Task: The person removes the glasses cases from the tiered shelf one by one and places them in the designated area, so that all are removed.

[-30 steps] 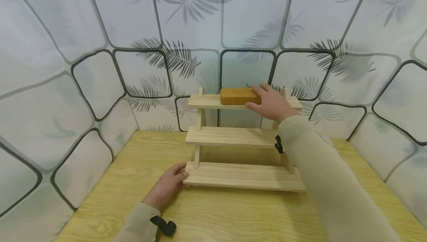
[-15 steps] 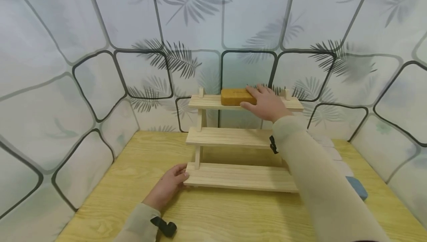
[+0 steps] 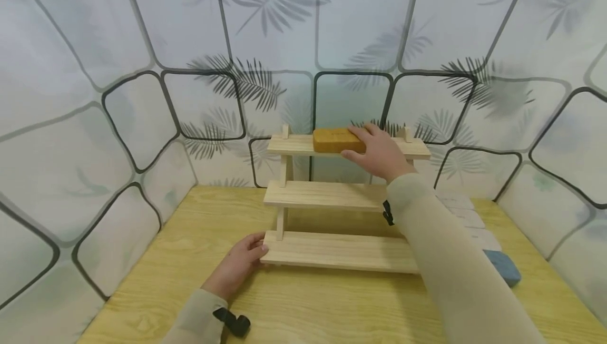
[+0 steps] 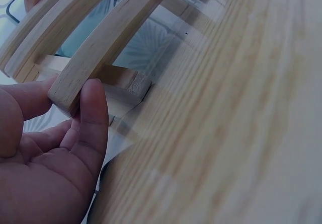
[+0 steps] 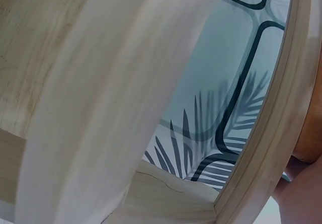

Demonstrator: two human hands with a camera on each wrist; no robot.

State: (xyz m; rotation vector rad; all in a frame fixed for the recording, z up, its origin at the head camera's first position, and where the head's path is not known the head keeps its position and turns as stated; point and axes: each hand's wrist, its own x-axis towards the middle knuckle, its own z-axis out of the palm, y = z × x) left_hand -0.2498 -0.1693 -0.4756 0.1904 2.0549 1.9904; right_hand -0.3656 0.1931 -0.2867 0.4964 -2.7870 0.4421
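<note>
A three-tier pale wooden display stand (image 3: pixel 332 252) stands on the table. My left hand (image 3: pixel 237 265) is at the left end of its bottom board; in the left wrist view, thumb and finger pinch the board's end (image 4: pixel 83 78). On the top board lies a mustard-orange, round-edged oblong box (image 3: pixel 329 140), a little right of centre. My right hand (image 3: pixel 379 154) grips the box's right end, thumb at the front and fingers over the top, which hides that end. The right wrist view shows only slivers of the orange box (image 5: pixel 313 118) and the hand (image 5: pixel 304 199) at its right edge.
Right of the stand, partly behind my right sleeve (image 3: pixel 441 238), a row of pale grey oblong things (image 3: pixel 467 217) lies on the wood-grain table (image 3: pixel 156 281), with a blue one (image 3: pixel 503 267) nearest me. Leaf-patterned fabric walls (image 3: pixel 275 17) enclose the back and sides.
My right hand has moved slightly left along the box, and the box's front now sits a touch lower and nearer me. The blue thing has come into sight. My left hand has stayed put.
</note>
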